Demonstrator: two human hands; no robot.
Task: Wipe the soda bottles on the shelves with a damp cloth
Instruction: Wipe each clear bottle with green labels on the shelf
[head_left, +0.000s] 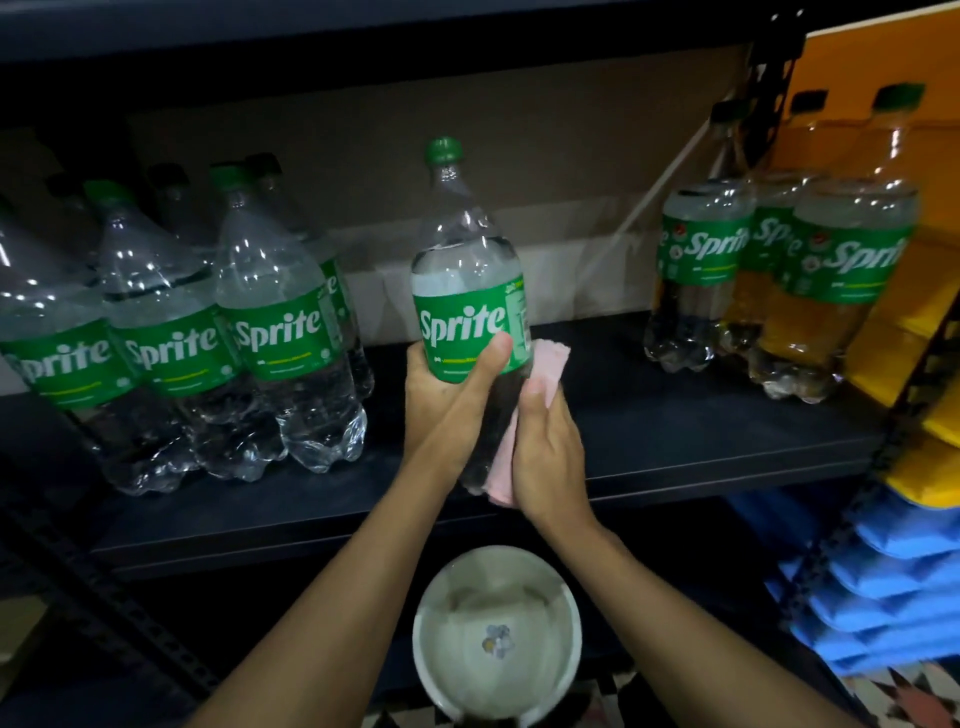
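A clear Sprite bottle (467, 270) with a green cap and green label is held upright in front of the dark shelf (675, 447). My left hand (449, 400) grips its middle, thumb across the label. My right hand (545, 452) presses a pink cloth (550, 358) against the bottle's lower right side, and the cloth wraps behind the bottle and hangs below my palm. The bottle's base is hidden behind my hands.
Several Sprite bottles (280, 332) stand on the shelf at the left, and three more (841, 270) at the right by a yellow panel. A white bowl of water (496, 634) sits below the shelf edge. Blue foam panels (893, 582) are at lower right.
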